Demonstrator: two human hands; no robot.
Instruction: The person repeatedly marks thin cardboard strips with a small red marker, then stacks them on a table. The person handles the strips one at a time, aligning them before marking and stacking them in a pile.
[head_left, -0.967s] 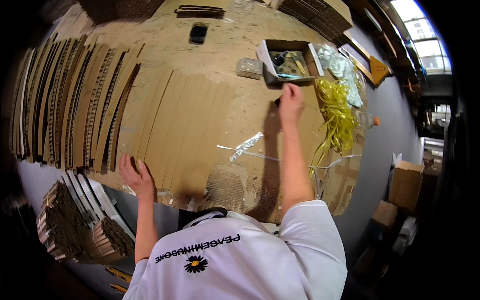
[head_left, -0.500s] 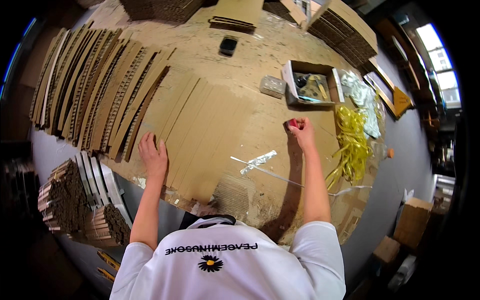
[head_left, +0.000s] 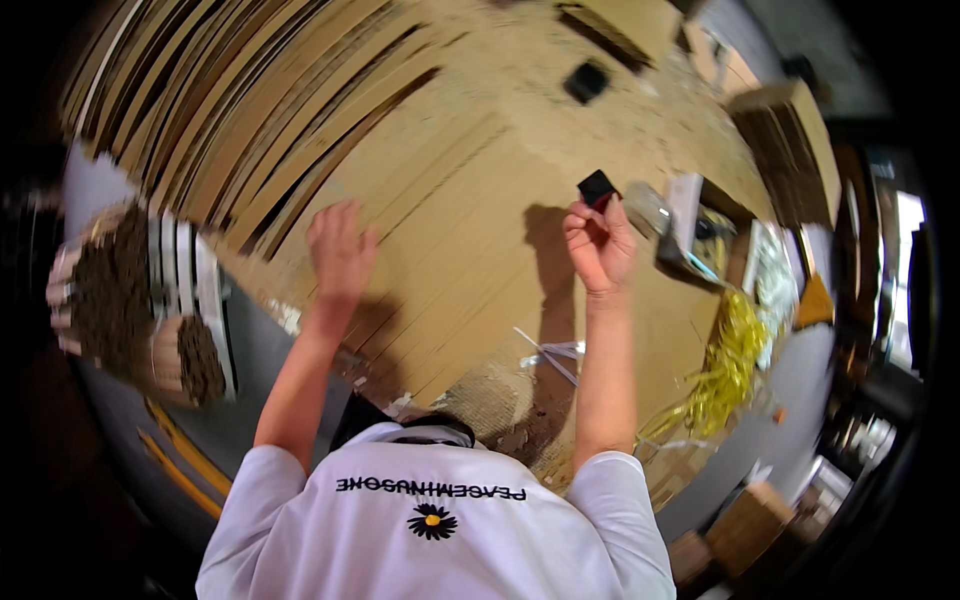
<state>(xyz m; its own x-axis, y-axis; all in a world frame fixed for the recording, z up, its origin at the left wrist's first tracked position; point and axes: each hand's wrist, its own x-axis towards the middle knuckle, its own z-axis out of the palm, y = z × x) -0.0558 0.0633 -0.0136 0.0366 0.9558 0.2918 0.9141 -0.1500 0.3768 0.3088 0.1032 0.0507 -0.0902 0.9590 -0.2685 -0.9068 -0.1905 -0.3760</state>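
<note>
Between the thumb and fingers of my right hand (head_left: pixel 603 250) is a small red block (head_left: pixel 597 188) with a black square face turned up, held above the table. My left hand (head_left: pixel 341 255) is blurred, its fingers stretched out with nothing in them, over the left edge of a row of flat cardboard strips (head_left: pixel 430 235). The strips lie side by side across the middle of the table. Beyond both hands sits a small black square tray (head_left: pixel 585 82).
Long cardboard strips (head_left: pixel 250 110) stand on edge at the far left. To the right are a box of tools (head_left: pixel 745 240), a clear container (head_left: pixel 650 208) and yellow plastic ribbon (head_left: pixel 735 350). Stacked cardboard (head_left: pixel 790 150) stands at the back right. Bundled strips (head_left: pixel 110 300) are beside the table at left.
My right hand has lifted the block off the table, and its black face now shows. My left hand has risen from the strips. The whole view has turned.
</note>
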